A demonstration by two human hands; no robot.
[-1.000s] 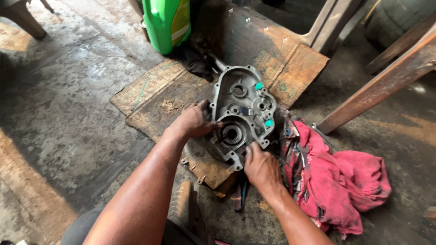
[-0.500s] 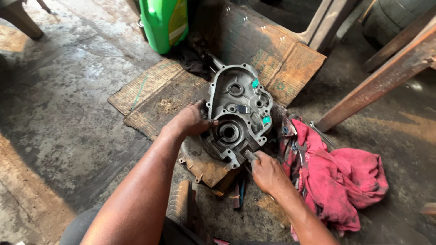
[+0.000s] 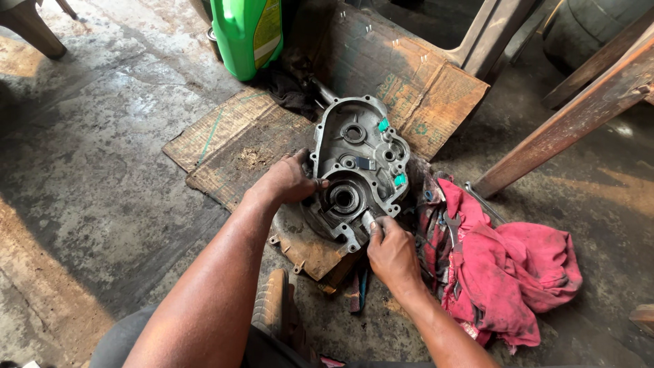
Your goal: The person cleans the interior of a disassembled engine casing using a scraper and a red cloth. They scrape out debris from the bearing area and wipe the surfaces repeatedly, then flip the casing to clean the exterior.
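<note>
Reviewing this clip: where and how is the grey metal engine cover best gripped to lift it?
Probably by the long side edges of the engine cover, one hand from each side. It lies flat, open face up, on the cardboard; its raised rim gives fingers purchase, roughly where the left hand rests.

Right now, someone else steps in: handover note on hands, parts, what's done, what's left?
Left hand: grip on the left edge of the grey metal engine cover, steadying it.
Right hand: fingers pinch a small metal piece against the cover's lower edge.
Cover lies inner face up on cardboard on the floor. Red rag to the right, green bottle behind.
Done: cover is laid out, open side up.
Left: cannot tell from this view.
</note>
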